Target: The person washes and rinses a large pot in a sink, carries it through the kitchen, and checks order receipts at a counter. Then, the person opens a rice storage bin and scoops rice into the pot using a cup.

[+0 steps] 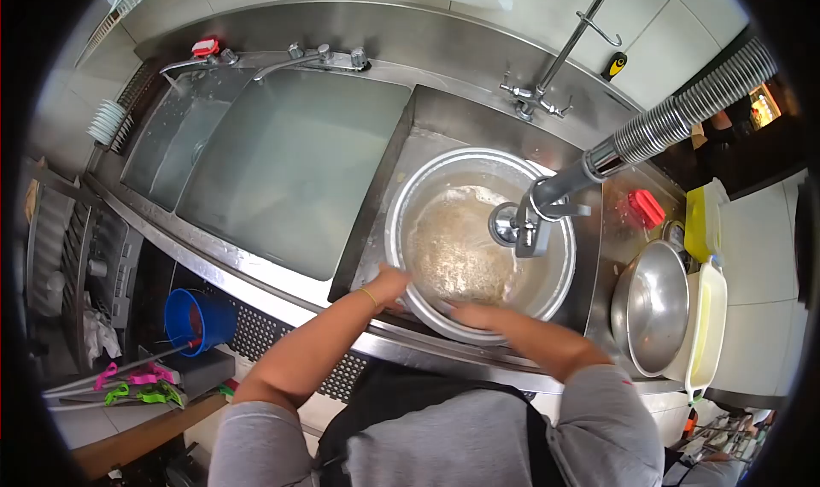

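Note:
A large round metal pot [396, 252] stands in the right-hand sink basin, with cloudy brownish water inside. My left hand [390, 284] is closed at the pot's left near rim; its fingers are partly hidden. Over the near rim reaches my right hand [475, 315], its fingertips low against the inner wall. Motion smears those fingers, and I cannot make out whether they hold anything. Above the pot's right side hangs a spray faucet head [531, 222] on a coiled metal hose [683, 111].
Cloudy water fills the wide middle basin [290, 162]. On the right counter are a steel bowl [651, 308], a red brush-like object [647, 207] and a yellow container [702, 222]. A blue bucket [218, 320] stands lower left, below the sink edge.

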Demonstrator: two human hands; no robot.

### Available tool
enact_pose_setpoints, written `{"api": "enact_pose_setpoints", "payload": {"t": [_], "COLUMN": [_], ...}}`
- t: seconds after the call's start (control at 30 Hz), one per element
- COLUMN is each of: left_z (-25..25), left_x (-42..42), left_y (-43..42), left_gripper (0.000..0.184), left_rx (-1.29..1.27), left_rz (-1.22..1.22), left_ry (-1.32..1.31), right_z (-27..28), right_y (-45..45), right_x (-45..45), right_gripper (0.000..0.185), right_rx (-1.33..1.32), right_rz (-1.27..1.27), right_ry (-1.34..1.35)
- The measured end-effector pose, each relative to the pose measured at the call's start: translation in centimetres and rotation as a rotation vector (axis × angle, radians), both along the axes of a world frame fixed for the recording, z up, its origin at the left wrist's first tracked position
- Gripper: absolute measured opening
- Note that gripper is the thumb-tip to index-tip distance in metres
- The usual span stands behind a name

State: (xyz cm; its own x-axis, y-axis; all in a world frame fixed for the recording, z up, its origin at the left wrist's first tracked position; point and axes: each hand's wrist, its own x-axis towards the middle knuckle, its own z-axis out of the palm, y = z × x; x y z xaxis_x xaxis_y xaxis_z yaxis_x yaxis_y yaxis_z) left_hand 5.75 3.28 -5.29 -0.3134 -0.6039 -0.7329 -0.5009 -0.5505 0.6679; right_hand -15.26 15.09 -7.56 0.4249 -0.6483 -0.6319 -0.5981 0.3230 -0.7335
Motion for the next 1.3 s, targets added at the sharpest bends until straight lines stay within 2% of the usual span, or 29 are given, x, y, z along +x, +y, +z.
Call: {"api": "enact_pose_setpoints", "payload": {"t": [0.03, 0.1, 0.17, 0.2, 0.23, 0.27, 0.37, 0.4, 0.43, 0.47, 0.5, 0.53, 0.57, 0.63, 0.67, 0.7, 0.73, 0.77, 0.83, 0.87, 0.9, 0.93, 0.97, 1.0, 1.07, 1.13, 1.17, 1.23, 1.3], "left_z": [-1.9, -2.6, -0.2, 0.7, -0.2, -1.2, 3.4, 3.8, 2.4, 0.1, 0.4, 0.7, 4.4, 2.2, 1.6, 1.2, 1.7, 1.3, 0.0, -1.5, -2.3, 3.8, 2.0, 1.1, 2.3, 3.5, -0.5, 1.6, 0.0], "left_x": [0.3, -0.3, -1.9, -2.6, -2.8, -2.7, -1.6, -0.6, 0.6, 1.7, 2.4, 3.0, 2.4, 2.1, 1.3, 0.0, -0.4, -0.6, -0.4, 0.2, 1.0, 0.9, 1.5, 2.5, 2.6, 1.3, 1.3, 0.6, 1.0], "left_y": [-0.7, -3.2, -4.6, -4.8, -3.9, -2.4, 0.7, 1.6, 1.7, 0.9, -0.3, -1.6, -2.6, -5.2, -4.4, -3.1, -1.5, 1.0, 2.8, 2.8, 2.8, 0.3, -1.5, -4.3, -5.3, -2.4, -0.5, 2.1, 2.1], "left_gripper": [0.065, 0.055, 0.057, 0.057, 0.058, 0.058, 0.068, 0.073, 0.075, 0.078, 0.078, 0.078, 0.069, 0.063, 0.061, 0.059, 0.060, 0.061, 0.068, 0.072, 0.077, 0.072, 0.062, 0.060, 0.057, 0.056, 0.058, 0.060, 0.062], "left_rx": [-0.221, -1.020, -0.542, -0.300, -0.372, -0.443, 0.159, 0.308, 0.257, 0.198, 0.058, -0.086, -0.221, -0.323, -0.319, -0.319, -0.302, -0.182, -0.035, -0.004, 0.029, 0.207, -0.037, -0.125, -0.236, -0.298, -0.315, -0.055, -0.014], "left_rz": [0.009, 0.071, -0.124, -0.216, -0.226, -0.229, -0.004, 0.032, -0.014, -0.058, 0.014, 0.073, 0.171, -0.125, -0.155, -0.178, -0.195, -0.113, -0.084, -0.142, -0.205, -0.052, 0.039, -0.004, -0.095, -0.205, -0.260, -0.039, -0.021], "left_ry": [-0.103, -0.195, -0.196, -0.195, -0.221, -0.249, -0.046, -0.015, -0.043, -0.067, -0.035, -0.007, 0.023, 0.052, -0.087, -0.225, -0.200, -0.073, -0.005, -0.070, -0.134, -0.090, -0.122, -0.085, -0.101, -0.216, -0.197, -0.038, -0.126], "right_z": [-8.3, -0.1, -0.4, -1.6, -2.8, -1.5, 3.1, 0.9, -1.7, -1.9, -2.4, -10.4, -7.7, -1.4, 0.4, -1.7, -3.6, -8.4, -6.6, -5.2, -4.2, -4.0, -6.1, -8.3, -8.6, -9.0, -8.9, -7.6, -6.9], "right_y": [1.6, 0.5, -0.8, -3.1, -5.5, -8.7, -9.8, -7.6, -4.3, -3.0, -0.6, 0.8, 0.2, -0.8, -2.2, -4.6, -7.0, -9.4, -10.7, -10.5, -8.2, -5.2, -2.0, 0.1, -0.4, -2.0, -3.9, -10.5, -10.1], "right_x": [-5.3, -4.8, -1.0, 2.5, 6.0, 7.4, 9.3, 8.5, 6.9, 5.1, 1.7, -2.3, -2.0, -1.1, 1.9, 4.7, 7.5, 9.1, 9.9, 10.4, 9.8, 7.9, 5.3, 3.6, 2.9, 3.9, 6.6, 9.7, 11.1], "right_gripper": [0.050, 0.049, 0.047, 0.046, 0.046, 0.048, 0.050, 0.049, 0.049, 0.049, 0.047, 0.050, 0.051, 0.053, 0.053, 0.052, 0.051, 0.050, 0.049, 0.049, 0.049, 0.049, 0.048, 0.047, 0.046, 0.042, 0.039, 0.040, 0.043], "right_rx": [0.022, 0.184, 0.202, 0.274, 0.303, 0.469, 0.403, 0.240, 0.078, -0.025, -0.122, 0.059, 0.090, 0.158, 0.103, 0.189, 0.253, 0.465, 0.101, -0.074, 0.025, 0.109, -0.067, -0.235, -0.021, 0.209, 0.334, 0.432, 0.267], "right_rz": [0.425, 0.366, -0.053, -0.363, -0.683, -0.924, -1.152, -0.866, -0.586, -0.262, -0.016, 0.358, 0.357, 0.349, 0.123, -0.182, -0.478, -0.848, -0.955, -1.001, -0.780, -0.556, -0.344, -0.132, -0.003, -0.135, -0.323, -0.536, -0.755], "right_ry": [0.024, 0.067, 0.038, -0.016, -0.093, -0.171, -0.646, -0.588, -0.523, -0.024, -0.038, 0.037, 0.092, 0.200, 0.224, 0.042, -0.162, -0.588, -0.384, -0.278, -0.213, -0.148, -0.022, 0.103, 0.090, 0.022, -0.043, -0.252, -0.515]}}
